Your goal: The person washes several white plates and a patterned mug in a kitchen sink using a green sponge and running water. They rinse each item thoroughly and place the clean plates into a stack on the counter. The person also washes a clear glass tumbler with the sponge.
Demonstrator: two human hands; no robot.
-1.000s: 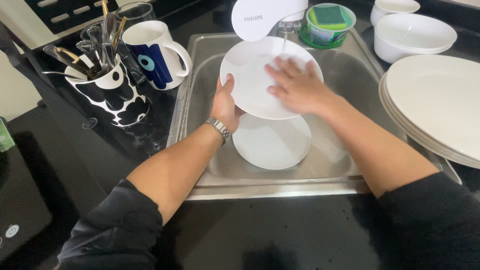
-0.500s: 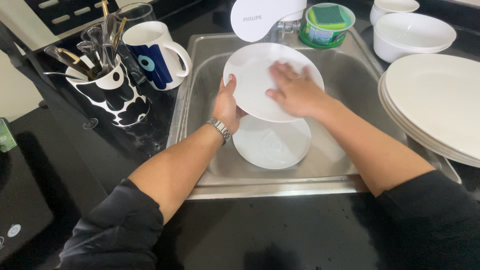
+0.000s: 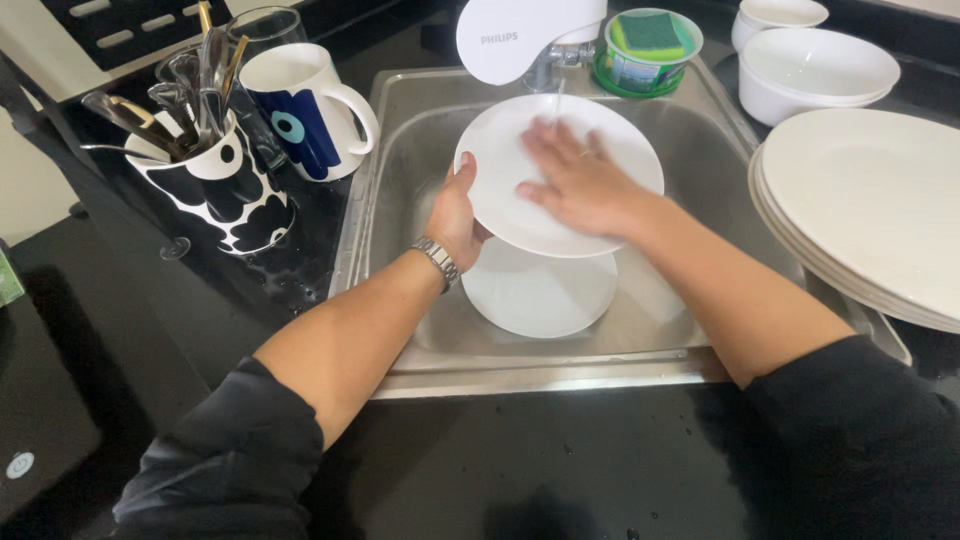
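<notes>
My left hand [image 3: 455,215] clamps the white plate [image 3: 500,180] by its rim over the sink [image 3: 400,130]; my right hand [image 3: 580,180], open flat, should rub it evenly under the tap.

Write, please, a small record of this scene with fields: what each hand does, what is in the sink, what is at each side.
left hand: grips the left rim of the round white plate, thumb on top
right hand: lies flat on that plate's face
sink: steel basin; a second white plate lies in it, below the held one
behind: white tap head; green sponge in a tub
left side: black-and-white cutlery mug; white mug with blue pattern
right side: stack of white plates; white bowls
</notes>
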